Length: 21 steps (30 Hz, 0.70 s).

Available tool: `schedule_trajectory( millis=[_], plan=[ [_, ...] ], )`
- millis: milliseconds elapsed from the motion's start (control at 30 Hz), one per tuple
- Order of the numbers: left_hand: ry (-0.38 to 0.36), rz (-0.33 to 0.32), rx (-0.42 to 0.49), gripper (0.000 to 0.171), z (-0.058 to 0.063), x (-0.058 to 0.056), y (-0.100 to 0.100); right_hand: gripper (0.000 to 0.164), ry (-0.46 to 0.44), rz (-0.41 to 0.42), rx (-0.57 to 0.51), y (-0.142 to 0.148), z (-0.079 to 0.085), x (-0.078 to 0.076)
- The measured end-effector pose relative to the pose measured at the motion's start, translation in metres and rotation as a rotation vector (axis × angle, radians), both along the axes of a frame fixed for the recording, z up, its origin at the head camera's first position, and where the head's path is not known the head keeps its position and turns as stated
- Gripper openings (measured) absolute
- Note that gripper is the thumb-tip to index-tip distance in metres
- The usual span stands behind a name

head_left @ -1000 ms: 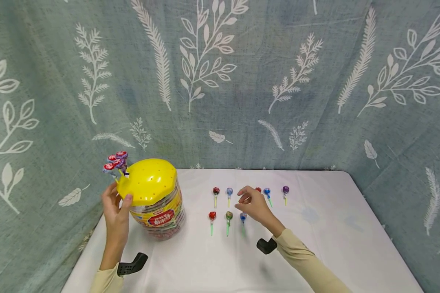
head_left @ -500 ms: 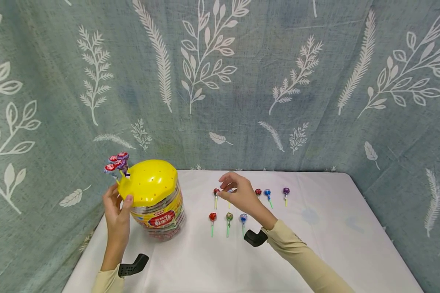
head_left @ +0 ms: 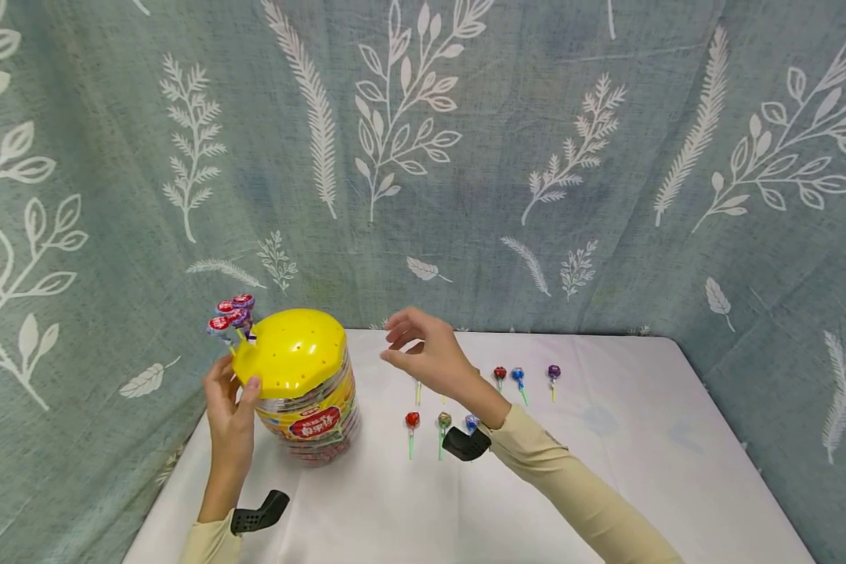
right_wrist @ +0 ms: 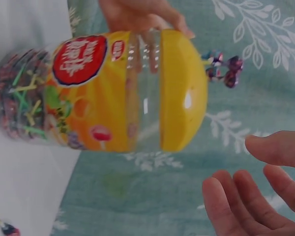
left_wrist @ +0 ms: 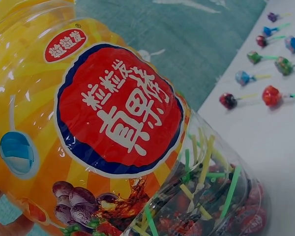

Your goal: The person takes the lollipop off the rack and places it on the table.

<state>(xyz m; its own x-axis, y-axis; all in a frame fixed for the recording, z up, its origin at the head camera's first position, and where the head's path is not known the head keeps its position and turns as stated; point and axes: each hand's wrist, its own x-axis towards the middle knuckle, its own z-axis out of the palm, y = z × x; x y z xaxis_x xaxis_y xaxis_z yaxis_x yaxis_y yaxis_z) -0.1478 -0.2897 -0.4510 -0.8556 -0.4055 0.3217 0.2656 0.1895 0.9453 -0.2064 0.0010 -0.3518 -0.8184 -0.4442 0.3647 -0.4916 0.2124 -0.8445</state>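
Note:
A clear plastic candy jar (head_left: 317,427) with a yellow and red label stands at the left of the table in the head view. Its domed yellow lid (head_left: 298,345) has small holes, and several lollipops (head_left: 234,315) stick up from the lid's left edge. My left hand (head_left: 229,427) grips the jar at its upper left side, thumb on the lid's edge. To the right of the jar, my right hand (head_left: 433,356) is in the air with fingers apart and loosely bent. The right wrist view shows nothing between those fingers. More lollipops (left_wrist: 201,196) fill the jar's bottom.
Two rows of loose lollipops lie on the white table (head_left: 606,470): a red one (head_left: 412,420), a green one (head_left: 444,421) and a purple one (head_left: 554,371) among them. My right hand and forearm partly cover several. A patterned curtain (head_left: 465,196) hangs behind the table.
My right hand has moved left over the back row of lollipops, toward the jar, and a little upward. The left hand keeps its hold on the jar. The head view has shifted slightly.

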Motion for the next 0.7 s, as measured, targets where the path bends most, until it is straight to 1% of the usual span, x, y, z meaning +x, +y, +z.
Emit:
schedule_trajectory(
  millis=[167,500,700],
  plan=[
    [-0.009,-0.005,-0.003,0.057,0.001,0.000,0.000,0.028,0.041,0.030,-0.023,-0.010,0.010,0.000],
    [-0.011,-0.008,0.004,0.056,0.001,0.000,-0.002,0.028,0.119,0.065,-0.032,-0.033,0.027,-0.001],
    [-0.004,-0.014,-0.009,0.056,-0.001,-0.001,-0.002,0.030,0.139,0.134,-0.036,-0.050,0.034,-0.006]
  ],
)
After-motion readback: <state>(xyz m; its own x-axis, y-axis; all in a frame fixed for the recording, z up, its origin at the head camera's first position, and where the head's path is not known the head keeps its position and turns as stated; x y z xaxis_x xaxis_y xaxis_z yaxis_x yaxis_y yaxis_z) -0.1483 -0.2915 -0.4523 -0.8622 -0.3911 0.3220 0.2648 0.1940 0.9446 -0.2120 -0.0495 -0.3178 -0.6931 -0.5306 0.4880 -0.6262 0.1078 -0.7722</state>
